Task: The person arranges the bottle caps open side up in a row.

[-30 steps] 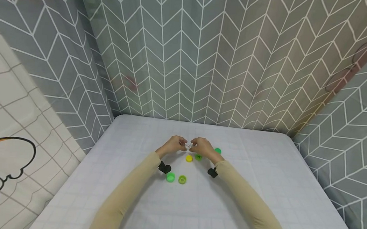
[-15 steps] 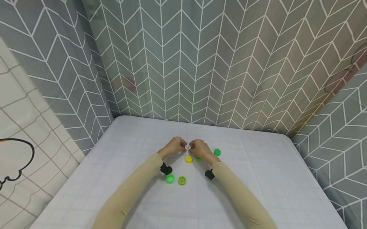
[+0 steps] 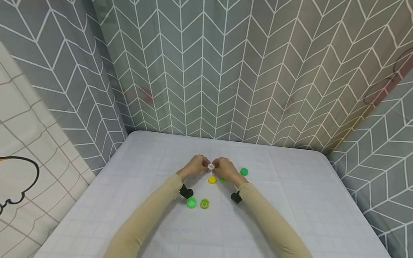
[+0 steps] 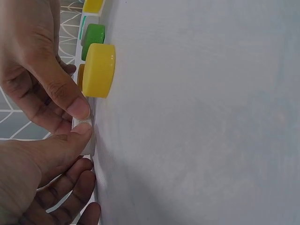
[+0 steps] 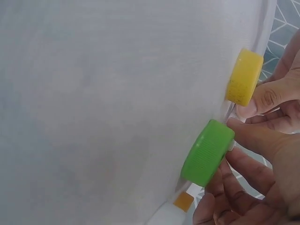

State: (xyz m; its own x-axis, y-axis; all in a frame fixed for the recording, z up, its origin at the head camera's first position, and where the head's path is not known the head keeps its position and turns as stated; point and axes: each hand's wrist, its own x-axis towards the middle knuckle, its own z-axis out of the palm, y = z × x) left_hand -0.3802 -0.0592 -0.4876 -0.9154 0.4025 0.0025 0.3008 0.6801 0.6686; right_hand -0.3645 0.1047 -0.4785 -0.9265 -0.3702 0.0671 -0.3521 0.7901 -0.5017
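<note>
White-covered table (image 3: 269, 211). Forearms (image 3: 144, 216) run in an inverted V toward the far edge, wrists angled in. Left hand (image 3: 195, 166) and right hand (image 3: 226, 169) face thumb to thumb, about midway between side edges, closer to far edge. Yellow cap (image 3: 212, 180) just nearside. Small white piece (image 3: 211, 166) between them, both pinching it, thumb and fingers.

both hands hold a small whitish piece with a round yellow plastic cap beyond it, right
Not beyond: in the head view, the round yellow plastic cap lies on the near side of the small whitish piece the left hand and right hand hold.
</note>
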